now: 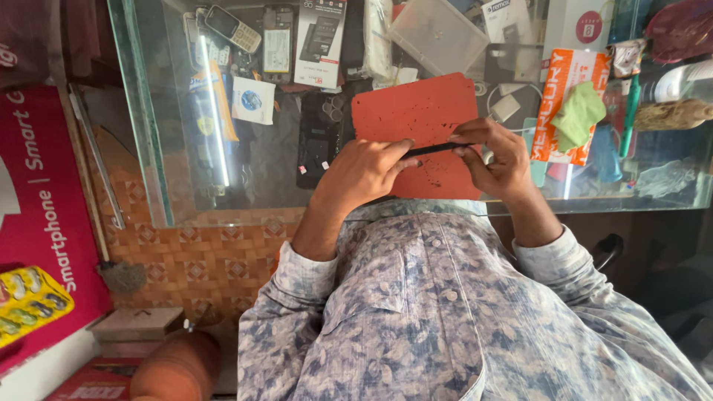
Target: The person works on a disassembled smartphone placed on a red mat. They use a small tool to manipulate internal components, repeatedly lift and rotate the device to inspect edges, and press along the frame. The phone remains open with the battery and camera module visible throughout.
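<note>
Left hand (364, 172), right hand (494, 157), gripping thin black phone (438, 149), mostly hidden

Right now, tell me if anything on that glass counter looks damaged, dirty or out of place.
The red mat under the hands is pitted and speckled with dark marks and small debris, so it looks worn. The left hand and right hand hold a thin black object edge-on above it. Nothing looks spilled.
</note>
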